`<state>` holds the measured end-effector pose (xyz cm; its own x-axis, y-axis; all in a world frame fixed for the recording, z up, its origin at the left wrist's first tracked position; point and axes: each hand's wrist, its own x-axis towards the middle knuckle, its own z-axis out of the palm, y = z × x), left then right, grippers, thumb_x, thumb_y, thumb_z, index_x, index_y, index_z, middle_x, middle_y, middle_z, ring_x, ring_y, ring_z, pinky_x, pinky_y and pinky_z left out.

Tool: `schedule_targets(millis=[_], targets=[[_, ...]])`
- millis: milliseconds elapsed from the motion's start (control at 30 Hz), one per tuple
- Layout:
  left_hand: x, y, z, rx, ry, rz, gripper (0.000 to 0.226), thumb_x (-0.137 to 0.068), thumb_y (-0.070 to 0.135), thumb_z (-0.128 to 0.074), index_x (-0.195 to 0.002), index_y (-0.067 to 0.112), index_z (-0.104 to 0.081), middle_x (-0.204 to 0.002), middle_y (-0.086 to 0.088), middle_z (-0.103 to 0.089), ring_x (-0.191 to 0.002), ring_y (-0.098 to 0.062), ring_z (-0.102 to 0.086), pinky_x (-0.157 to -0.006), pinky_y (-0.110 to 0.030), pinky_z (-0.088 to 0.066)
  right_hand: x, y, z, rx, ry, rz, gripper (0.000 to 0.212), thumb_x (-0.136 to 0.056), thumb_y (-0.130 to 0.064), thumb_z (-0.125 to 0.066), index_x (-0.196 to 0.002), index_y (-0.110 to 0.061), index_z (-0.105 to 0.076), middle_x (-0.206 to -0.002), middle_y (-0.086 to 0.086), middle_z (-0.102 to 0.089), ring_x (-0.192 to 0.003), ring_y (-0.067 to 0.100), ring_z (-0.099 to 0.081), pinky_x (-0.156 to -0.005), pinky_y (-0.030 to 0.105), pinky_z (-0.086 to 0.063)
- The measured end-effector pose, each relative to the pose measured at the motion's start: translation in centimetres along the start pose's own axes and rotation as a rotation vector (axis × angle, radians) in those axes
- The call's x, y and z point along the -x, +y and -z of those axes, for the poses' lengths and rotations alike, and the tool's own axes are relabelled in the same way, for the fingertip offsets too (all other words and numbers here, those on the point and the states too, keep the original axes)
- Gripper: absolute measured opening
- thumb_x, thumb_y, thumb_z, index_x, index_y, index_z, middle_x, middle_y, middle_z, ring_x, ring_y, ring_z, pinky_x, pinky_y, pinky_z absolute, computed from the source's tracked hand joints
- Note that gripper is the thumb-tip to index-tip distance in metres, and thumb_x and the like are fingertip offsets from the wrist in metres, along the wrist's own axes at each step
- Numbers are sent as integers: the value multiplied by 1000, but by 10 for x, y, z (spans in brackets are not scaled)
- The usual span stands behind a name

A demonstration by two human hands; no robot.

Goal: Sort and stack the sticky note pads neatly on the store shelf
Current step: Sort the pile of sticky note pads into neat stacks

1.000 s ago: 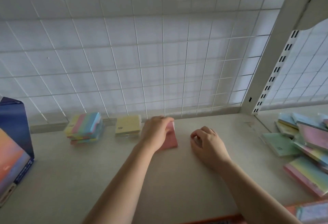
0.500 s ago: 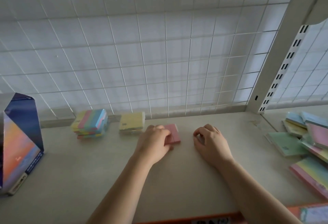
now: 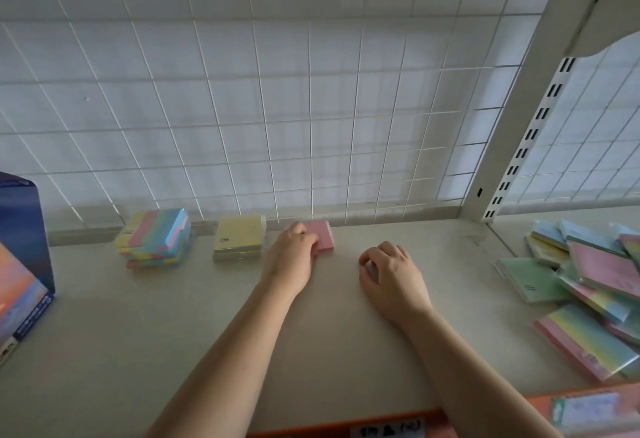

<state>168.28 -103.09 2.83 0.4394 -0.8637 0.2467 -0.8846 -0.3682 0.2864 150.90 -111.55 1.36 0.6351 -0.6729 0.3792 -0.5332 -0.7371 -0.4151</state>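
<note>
My left hand point(image 3: 294, 257) grips a pink sticky note pad point(image 3: 325, 235) that lies flat near the back of the shelf point(image 3: 138, 333), close to the wire grid. Left of it sits a yellow pad stack point(image 3: 239, 241), and further left a striped multicolour stack point(image 3: 156, 238). My right hand point(image 3: 391, 274) rests on the shelf to the right of the pink pad, fingers loosely curled, holding nothing. A loose pile of pastel pads point(image 3: 588, 285) lies at the far right.
A white wire grid point(image 3: 277, 108) backs the shelf. A slotted white upright point(image 3: 512, 146) divides it from the right bay. A blue and orange box point(image 3: 20, 264) stands at the left edge. An orange price strip point(image 3: 346, 427) runs along the front.
My left hand has pushed the pink pad further back toward the grid, and it now lies flat instead of tilted. My right hand has stayed about where it was.
</note>
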Motion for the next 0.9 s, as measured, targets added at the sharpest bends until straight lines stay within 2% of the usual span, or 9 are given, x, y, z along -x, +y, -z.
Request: schedule_targets(millis=[200, 333, 400, 500, 600, 733, 900], targets=[[-6, 2, -4, 7, 20, 38, 23, -92, 11, -46, -106, 14, -64, -112, -2, -54, -100, -24, -55, -66, -27, -33, 0, 0, 0, 5, -4, 2, 12, -85, -25, -55, -90, -19, -64, -93, -1, -57, -93, 22, -52, -63, 29, -44], [-7, 6, -4, -5, 2, 70, 25, -92, 10, -45, -110, 15, -62, -116, -1, -53, -103, -24, -54, -68, -29, -36, -1, 1, 0, -1, -3, 5, 11, -84, -24, -56, -89, -18, -64, -92, -1, -57, -92, 21, -53, -64, 28, -43], [-6, 11, 0, -42, -21, 95, 30, -91, 6, -44, -116, 15, -58, -120, -2, -50, -108, -25, -52, -74, -33, -42, 0, 1, 0, -11, -5, 4, 11, -84, -24, -56, -89, -18, -64, -92, 0, -57, -92, 21, -53, -65, 29, -44], [-2, 20, 3, -69, -30, 86, 36, -87, 1, -47, -120, 13, -53, -123, -5, -47, -112, -27, -50, -82, -35, -44, -1, 1, 4, -40, -29, -1, 13, -85, -23, -56, -91, -17, -65, -92, 1, -57, -92, 22, -53, -67, 28, -43], [1, 30, 6, -11, 32, -1, 28, -88, 11, -53, -116, 13, -58, -121, -5, -51, -110, -29, -52, -82, -35, -43, -4, 2, 13, -126, -51, -20, 16, -85, -20, -57, -97, -15, -66, -94, 2, -59, -86, 22, -57, -71, 28, -44], [0, 53, 10, 7, 43, -96, 35, -93, 27, -54, -127, 19, -54, -126, 0, -52, -111, -24, -53, -93, -34, -40, -7, 9, 32, -136, -11, -24, 17, -86, -22, -58, -100, -16, -65, -96, 1, -61, -79, 20, -57, -71, 30, -47], [-4, 90, 6, 78, 69, -172, 34, -93, 34, -54, -125, 21, -55, -124, 3, -58, -112, -19, -56, -92, -35, -44, -6, 34, 63, -111, 48, -56, 17, -85, -22, -60, -100, -15, -66, -95, 2, -63, -79, 20, -58, -70, 31, -48]])
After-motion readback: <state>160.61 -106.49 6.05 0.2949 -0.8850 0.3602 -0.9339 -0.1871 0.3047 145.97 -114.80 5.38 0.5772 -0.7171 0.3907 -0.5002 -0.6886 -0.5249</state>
